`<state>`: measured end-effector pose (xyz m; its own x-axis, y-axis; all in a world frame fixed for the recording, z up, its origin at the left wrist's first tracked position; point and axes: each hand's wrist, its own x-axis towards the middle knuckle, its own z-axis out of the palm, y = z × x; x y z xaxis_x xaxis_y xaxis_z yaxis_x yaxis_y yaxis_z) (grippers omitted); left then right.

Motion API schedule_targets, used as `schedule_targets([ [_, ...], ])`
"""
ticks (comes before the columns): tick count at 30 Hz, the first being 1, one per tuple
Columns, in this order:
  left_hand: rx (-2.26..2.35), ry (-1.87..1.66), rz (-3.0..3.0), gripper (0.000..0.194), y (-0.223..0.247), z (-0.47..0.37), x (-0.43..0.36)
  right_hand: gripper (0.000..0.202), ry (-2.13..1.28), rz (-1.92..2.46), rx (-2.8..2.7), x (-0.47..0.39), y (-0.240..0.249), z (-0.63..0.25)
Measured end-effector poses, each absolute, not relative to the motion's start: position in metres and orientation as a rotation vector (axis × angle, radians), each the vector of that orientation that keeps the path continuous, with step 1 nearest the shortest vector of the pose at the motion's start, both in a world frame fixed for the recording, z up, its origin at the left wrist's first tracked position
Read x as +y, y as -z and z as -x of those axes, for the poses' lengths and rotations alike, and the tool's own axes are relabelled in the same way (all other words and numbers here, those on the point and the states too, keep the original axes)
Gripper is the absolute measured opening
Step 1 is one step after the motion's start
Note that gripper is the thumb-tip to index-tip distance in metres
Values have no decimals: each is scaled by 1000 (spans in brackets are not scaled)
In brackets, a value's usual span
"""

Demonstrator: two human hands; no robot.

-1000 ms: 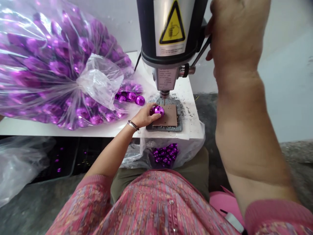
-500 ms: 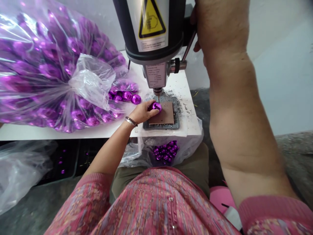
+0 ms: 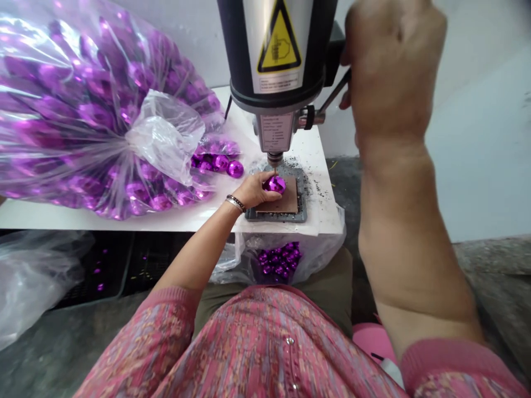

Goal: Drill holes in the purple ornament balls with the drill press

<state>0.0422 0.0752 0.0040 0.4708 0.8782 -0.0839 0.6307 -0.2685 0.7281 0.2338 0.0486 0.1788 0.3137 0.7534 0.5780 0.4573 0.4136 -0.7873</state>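
Purple and faceted, the ball (image 3: 276, 184) is sitting directly below the drill (image 3: 277, 83), over the board (image 3: 290, 202). My left hand (image 3: 254, 191) is clamping it between thumb and fingers; my right hand (image 3: 394, 77) is gripping the lever (image 3: 337, 93) right of the drill. Sound technique is demanding fingertips clear of the bit (image 3: 275, 169), a steady, centred ball and light, even pressure.

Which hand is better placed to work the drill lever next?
Probably the right hand: it is up at the lever, while the left hand holds the purple ball under the drill bit.
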Motion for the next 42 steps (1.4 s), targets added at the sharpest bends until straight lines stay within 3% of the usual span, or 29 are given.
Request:
schedule_targets([
  [6,1249,-469,-1951,71,1,-44,70,22,-97,1179,-1324,3,-132,-227],
  [14,1208,-539,-1997,55,9,-44,72,15,5,1215,-1308,-6,-91,-230],
  [27,1196,-503,-2064,48,4,-44,69,35,168,1111,-1215,4,-53,-229],
  [32,1194,-516,-2040,45,5,-44,68,54,153,1068,-1212,4,-37,-226],
  [35,1207,-520,-1982,51,5,-44,67,56,153,1049,-1223,6,-43,-227],
  [42,1134,-510,-2058,73,6,-36,58,31,-25,1134,-1229,26,-125,-235],
])
